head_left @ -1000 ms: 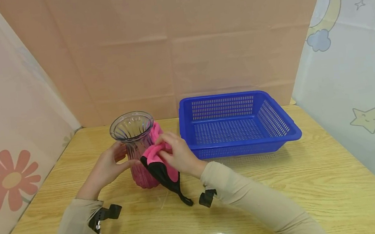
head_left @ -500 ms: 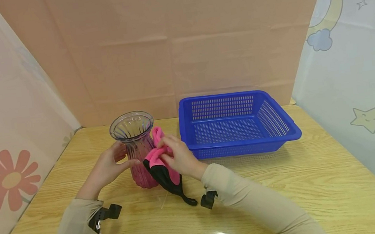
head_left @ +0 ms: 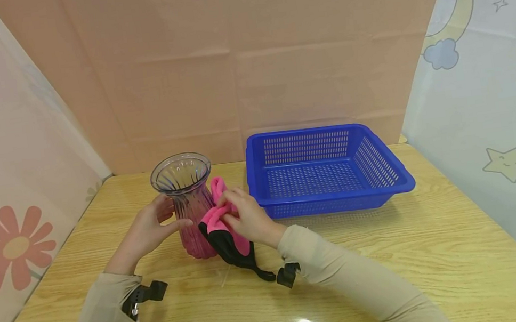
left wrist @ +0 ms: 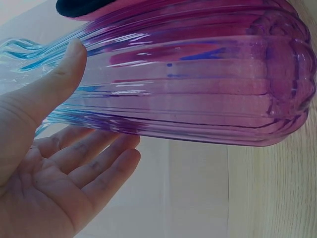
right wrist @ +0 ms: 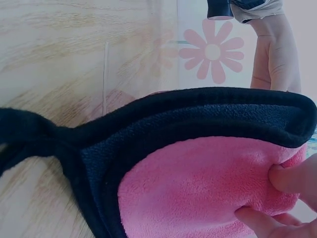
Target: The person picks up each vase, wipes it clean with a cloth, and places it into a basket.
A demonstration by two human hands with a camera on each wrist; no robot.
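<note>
A ribbed glass vase (head_left: 192, 212), clear at the flared rim and pink toward the base, stands upright on the table. My left hand (head_left: 150, 228) holds it below the neck, with the thumb on the near side and the fingers round the far left side. In the left wrist view that thumb lies along the vase's ribs (left wrist: 188, 94). A pink plush cloth with black trim (head_left: 227, 245) is pinched in my right hand (head_left: 248, 218), bunched against the vase's right side. Its black loop (head_left: 266, 275) hangs low toward the table. The right wrist view shows thumb and fingertips pressed into the pink pile (right wrist: 188, 183).
A blue perforated plastic basket (head_left: 330, 195) stands right of the vase, at the back of the table. A thin clear strip (head_left: 225, 276) lies on the wooden tabletop (head_left: 219, 316) in front of the vase. Printed cloth walls enclose the table.
My right hand has shifted slightly, drawing the cloth a little down and right along the vase; its black loop has swung right. The left hand and the vase stay where they were.
</note>
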